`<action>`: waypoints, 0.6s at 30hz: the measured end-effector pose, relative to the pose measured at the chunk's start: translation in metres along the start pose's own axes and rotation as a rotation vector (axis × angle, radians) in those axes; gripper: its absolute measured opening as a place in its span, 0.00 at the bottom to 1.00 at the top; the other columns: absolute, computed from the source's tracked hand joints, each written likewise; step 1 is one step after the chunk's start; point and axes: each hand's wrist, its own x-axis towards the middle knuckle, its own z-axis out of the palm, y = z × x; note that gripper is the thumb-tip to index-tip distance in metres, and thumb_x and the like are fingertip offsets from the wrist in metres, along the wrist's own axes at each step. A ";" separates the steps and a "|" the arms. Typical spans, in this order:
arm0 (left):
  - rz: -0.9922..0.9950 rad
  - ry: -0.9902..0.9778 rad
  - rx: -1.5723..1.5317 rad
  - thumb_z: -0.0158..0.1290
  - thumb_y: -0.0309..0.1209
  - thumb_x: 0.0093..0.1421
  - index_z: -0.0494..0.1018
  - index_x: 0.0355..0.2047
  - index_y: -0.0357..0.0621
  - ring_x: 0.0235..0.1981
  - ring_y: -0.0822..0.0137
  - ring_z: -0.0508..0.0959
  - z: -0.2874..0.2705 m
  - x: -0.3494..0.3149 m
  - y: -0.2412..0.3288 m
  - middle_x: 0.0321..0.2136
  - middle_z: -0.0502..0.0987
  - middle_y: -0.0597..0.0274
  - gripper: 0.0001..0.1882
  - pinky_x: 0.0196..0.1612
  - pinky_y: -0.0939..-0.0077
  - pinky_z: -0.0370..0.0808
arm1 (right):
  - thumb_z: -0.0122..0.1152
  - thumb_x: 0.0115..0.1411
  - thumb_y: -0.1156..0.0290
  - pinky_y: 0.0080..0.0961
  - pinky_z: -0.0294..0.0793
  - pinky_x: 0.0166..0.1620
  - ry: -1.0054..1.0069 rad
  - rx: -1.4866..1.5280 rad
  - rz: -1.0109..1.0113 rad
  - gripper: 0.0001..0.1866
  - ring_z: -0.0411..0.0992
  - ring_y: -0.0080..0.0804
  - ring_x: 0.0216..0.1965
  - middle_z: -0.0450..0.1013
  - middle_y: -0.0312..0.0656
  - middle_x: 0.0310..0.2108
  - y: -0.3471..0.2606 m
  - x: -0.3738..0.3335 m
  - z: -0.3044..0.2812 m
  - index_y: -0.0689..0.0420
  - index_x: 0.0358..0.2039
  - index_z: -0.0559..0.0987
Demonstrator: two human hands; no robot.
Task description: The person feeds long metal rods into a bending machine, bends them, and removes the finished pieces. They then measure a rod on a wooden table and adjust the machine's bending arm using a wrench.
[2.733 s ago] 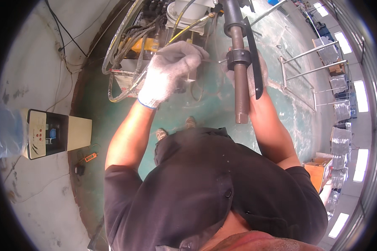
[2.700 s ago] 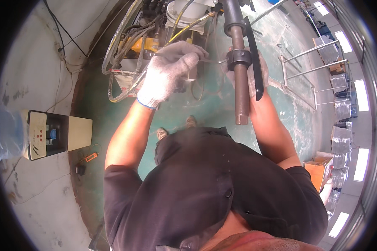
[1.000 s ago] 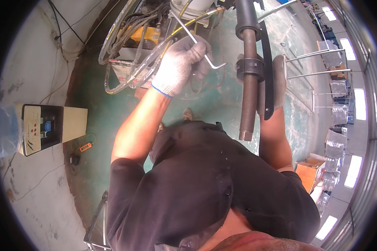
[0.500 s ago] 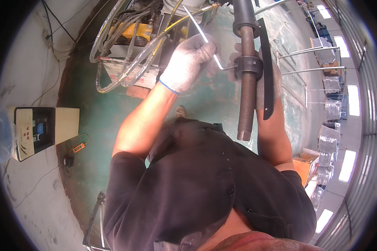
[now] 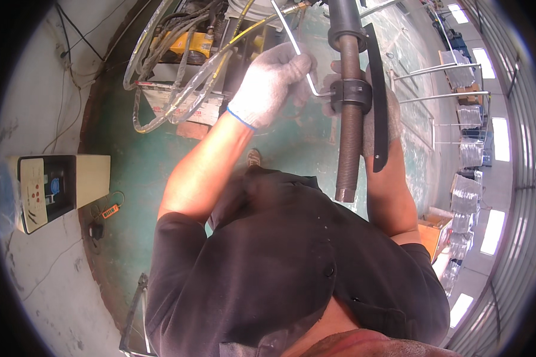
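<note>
My left hand (image 5: pixel 274 83), in a pale knit glove, is closed around an L-shaped hex key (image 5: pixel 292 43). The key's short end meets the side of a black clamp collar (image 5: pixel 351 96), which sits around a brown threaded rod (image 5: pixel 349 149). My right hand (image 5: pixel 380 116), gloved too, is behind the rod at the collar; some of its fingertips show on the collar's left side, and the rest is hidden. A long flat black strip (image 5: pixel 379 107) runs beside the rod, in front of the right hand. Above, the rod enters a wider black sleeve (image 5: pixel 345 27).
Looped hoses (image 5: pixel 205 89) and a yellow machine part (image 5: pixel 190 44) lie at the far left, over a white box (image 5: pixel 178 104). A beige device (image 5: pixel 47 187) stands by the left wall, near an orange power strip (image 5: pixel 111 211). White metal racks (image 5: pixel 441 95) and a cardboard box (image 5: pixel 435 229) are at the right.
The hex key has swung more upright, its long end moving right, as my left hand turns it slightly. My right hand stays at the collar.
</note>
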 end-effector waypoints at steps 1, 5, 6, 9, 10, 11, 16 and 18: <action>0.000 -0.013 -0.005 0.59 0.41 0.75 0.77 0.45 0.38 0.25 0.70 0.76 0.000 0.002 0.000 0.30 0.81 0.60 0.16 0.27 0.76 0.72 | 0.52 0.78 0.43 0.40 0.89 0.40 0.008 -0.003 -0.002 0.38 0.85 0.46 0.39 0.82 0.59 0.45 0.000 0.000 0.001 0.72 0.64 0.70; 0.011 -0.007 -0.019 0.59 0.42 0.75 0.76 0.44 0.39 0.24 0.70 0.76 0.003 0.002 0.003 0.30 0.81 0.61 0.16 0.26 0.76 0.71 | 0.52 0.78 0.45 0.39 0.89 0.39 0.009 0.007 0.015 0.37 0.85 0.46 0.39 0.82 0.58 0.45 -0.002 0.000 0.002 0.72 0.64 0.71; 0.007 0.002 -0.007 0.60 0.42 0.75 0.77 0.44 0.39 0.24 0.70 0.76 0.005 0.002 0.005 0.30 0.81 0.61 0.16 0.26 0.76 0.71 | 0.52 0.78 0.45 0.39 0.89 0.39 0.021 -0.017 0.010 0.36 0.85 0.46 0.39 0.82 0.58 0.45 -0.004 -0.001 0.005 0.72 0.64 0.71; -0.018 0.035 0.068 0.60 0.41 0.75 0.77 0.44 0.39 0.24 0.71 0.76 0.006 -0.001 0.008 0.30 0.81 0.62 0.15 0.27 0.76 0.72 | 0.52 0.78 0.45 0.38 0.89 0.38 0.041 -0.043 -0.003 0.36 0.84 0.44 0.38 0.82 0.58 0.44 -0.006 -0.005 0.010 0.72 0.63 0.71; -0.029 0.049 0.121 0.60 0.40 0.75 0.77 0.44 0.39 0.24 0.71 0.76 0.007 -0.002 0.011 0.30 0.81 0.62 0.15 0.27 0.77 0.73 | 0.52 0.78 0.45 0.37 0.89 0.38 0.045 -0.044 -0.008 0.36 0.84 0.43 0.38 0.82 0.57 0.44 -0.006 -0.004 0.010 0.72 0.63 0.72; -0.040 0.063 0.173 0.59 0.39 0.75 0.77 0.44 0.39 0.24 0.72 0.76 0.008 -0.002 0.014 0.30 0.81 0.62 0.14 0.28 0.77 0.73 | 0.53 0.78 0.45 0.37 0.89 0.38 0.046 -0.041 -0.004 0.37 0.84 0.42 0.37 0.82 0.57 0.43 -0.005 -0.004 0.009 0.72 0.63 0.72; -0.012 0.070 0.291 0.59 0.35 0.74 0.78 0.45 0.38 0.29 0.72 0.79 0.017 -0.008 0.039 0.33 0.82 0.62 0.11 0.33 0.77 0.77 | 0.62 0.74 0.45 0.37 0.88 0.37 0.077 -0.019 0.033 0.38 0.83 0.39 0.35 0.82 0.55 0.41 -0.006 -0.002 0.010 0.72 0.62 0.72; 0.054 0.064 0.187 0.57 0.33 0.75 0.78 0.44 0.35 0.35 0.67 0.82 0.012 0.002 0.047 0.34 0.82 0.58 0.11 0.42 0.72 0.80 | 0.65 0.72 0.46 0.37 0.88 0.36 0.057 0.006 0.045 0.36 0.83 0.39 0.33 0.83 0.54 0.40 -0.010 -0.001 0.013 0.70 0.60 0.73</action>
